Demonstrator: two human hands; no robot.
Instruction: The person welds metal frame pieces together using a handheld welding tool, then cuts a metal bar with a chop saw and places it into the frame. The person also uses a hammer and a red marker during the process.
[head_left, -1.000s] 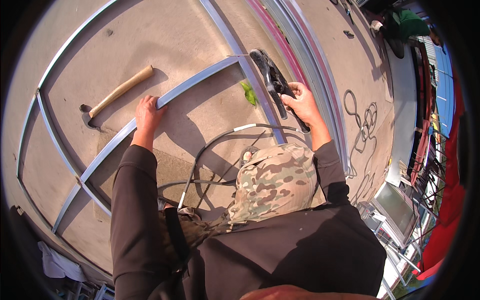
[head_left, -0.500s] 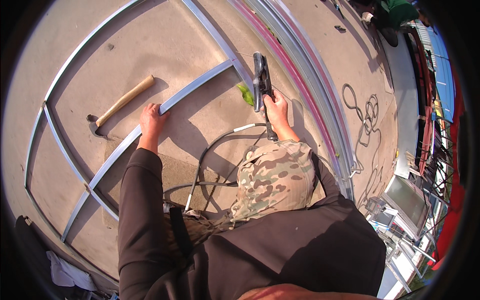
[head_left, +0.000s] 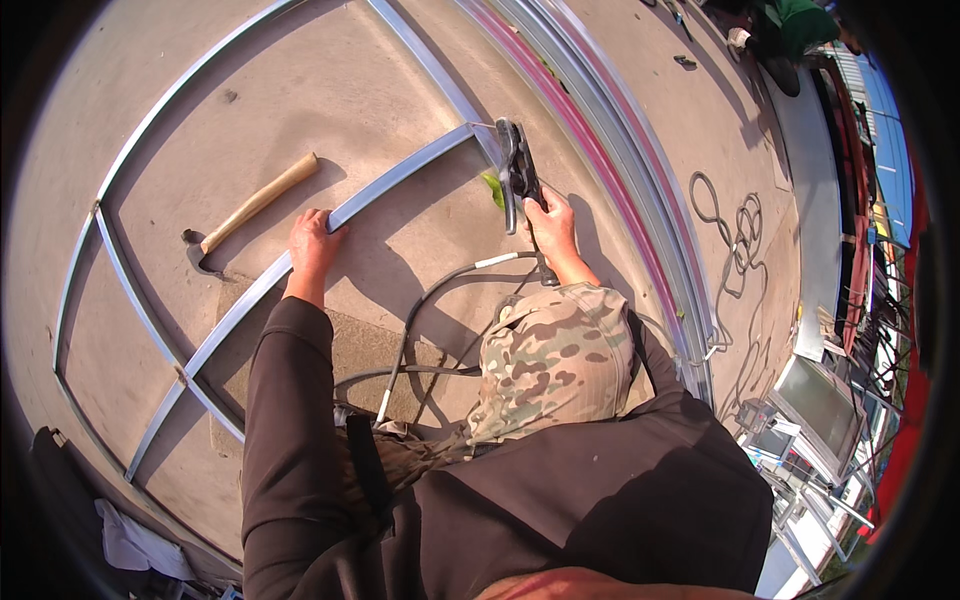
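My left hand (head_left: 313, 247) is closed around a metal crossbar (head_left: 400, 178) of a frame lying on the ground. In my right hand (head_left: 553, 228) is a black welding electrode holder (head_left: 515, 165), gripped by its handle. Its jaws are right beside the corner where the crossbar meets a long side bar (head_left: 425, 62). A thin rod shows at the jaws, close to that corner; whether it touches the metal I cannot tell. Below the jaws lies a green leaf (head_left: 494, 190). From the holder a dark cable (head_left: 408, 325) with white bands loops back toward my legs.
Left of my left hand, a wooden-handled hammer (head_left: 262, 202) lies inside the frame. Long metal profiles (head_left: 610, 150), some with a pink stripe, run along my right. Beyond them are a coiled cable (head_left: 740, 245) and stacked metal pieces (head_left: 815, 415). Another person (head_left: 790, 35) is at the far right.
The electrode holder has tilted left, bringing its jaws lower and nearer the frame corner. My left hand keeps its hold on the crossbar. The whole view has shifted slightly.
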